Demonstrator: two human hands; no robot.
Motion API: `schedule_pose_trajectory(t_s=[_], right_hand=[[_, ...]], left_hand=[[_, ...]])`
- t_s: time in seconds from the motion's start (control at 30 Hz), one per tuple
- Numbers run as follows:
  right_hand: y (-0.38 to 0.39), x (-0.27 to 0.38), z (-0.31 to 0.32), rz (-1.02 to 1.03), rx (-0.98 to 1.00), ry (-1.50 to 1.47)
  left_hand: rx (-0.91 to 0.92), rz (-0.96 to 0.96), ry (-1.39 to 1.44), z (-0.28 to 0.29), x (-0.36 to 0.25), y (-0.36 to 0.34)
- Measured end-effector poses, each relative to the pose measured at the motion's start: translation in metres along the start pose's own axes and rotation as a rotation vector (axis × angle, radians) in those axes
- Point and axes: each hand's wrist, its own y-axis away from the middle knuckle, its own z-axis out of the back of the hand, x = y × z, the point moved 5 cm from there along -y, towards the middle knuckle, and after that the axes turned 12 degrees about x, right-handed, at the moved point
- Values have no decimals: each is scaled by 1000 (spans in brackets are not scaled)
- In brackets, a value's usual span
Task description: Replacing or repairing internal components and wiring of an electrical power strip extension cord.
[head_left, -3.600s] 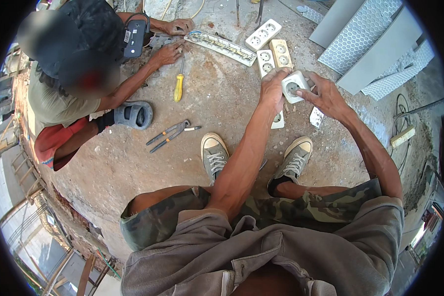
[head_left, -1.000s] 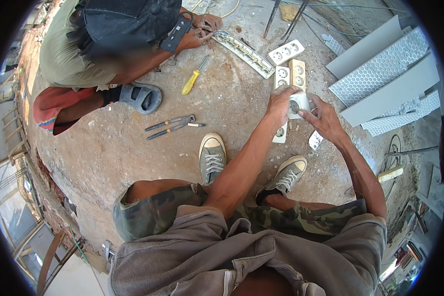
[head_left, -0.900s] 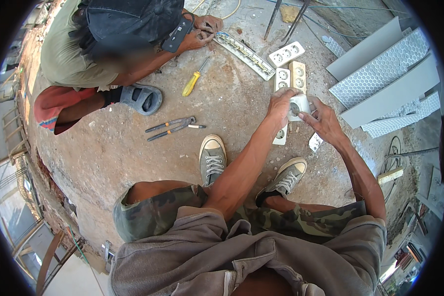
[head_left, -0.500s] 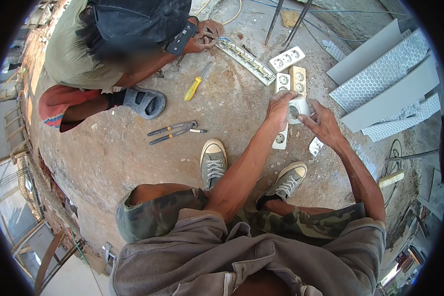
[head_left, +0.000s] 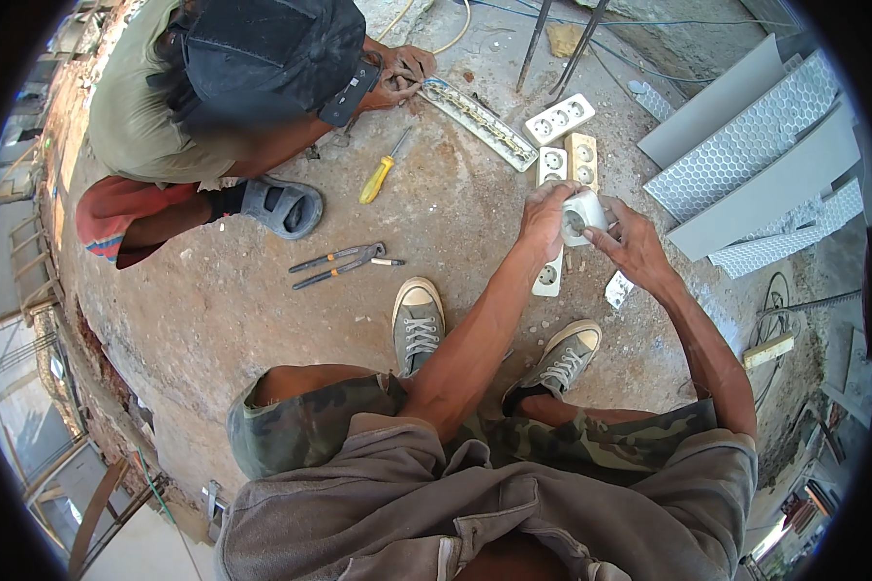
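Observation:
A white round-faced power socket (head_left: 582, 217) is held up between my two hands. My left hand (head_left: 548, 215) is closed on its left side, and my right hand (head_left: 632, 244) grips the right side with the thumb at its front. Below and behind it lie several multi-socket blocks: a white one (head_left: 559, 119), a yellowed one (head_left: 582, 161), another white one (head_left: 552, 165), and one partly hidden by my left hand (head_left: 548, 276). Farther off, a long opened power strip (head_left: 480, 124) shows its inner contacts, with a co-worker's hands (head_left: 404, 75) at its far end.
A yellow-handled screwdriver (head_left: 378, 179) and pincers (head_left: 337, 263) lie on the ground to the left, near the co-worker's sandal (head_left: 284, 205). Grey and honeycomb-patterned panels (head_left: 746, 126) are stacked at the right. Two metal rods (head_left: 579, 46) stand at the back. A white fragment (head_left: 618, 289) lies below my right hand.
My hands keep the socket in nearly the same place and pose. The co-worker's head and hands have shifted slightly; the view has moved a little.

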Motion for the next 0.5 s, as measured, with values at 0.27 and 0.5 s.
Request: schedule_pose_trajectory(t_s=[0.27,0.5], right_hand=[[-1,2,-2,25,-18,23],[0,-6,1,29,-17,61]], left_hand=[[-8,-12,40,3,1,3],[-29,-9,32,2,8,-2]])
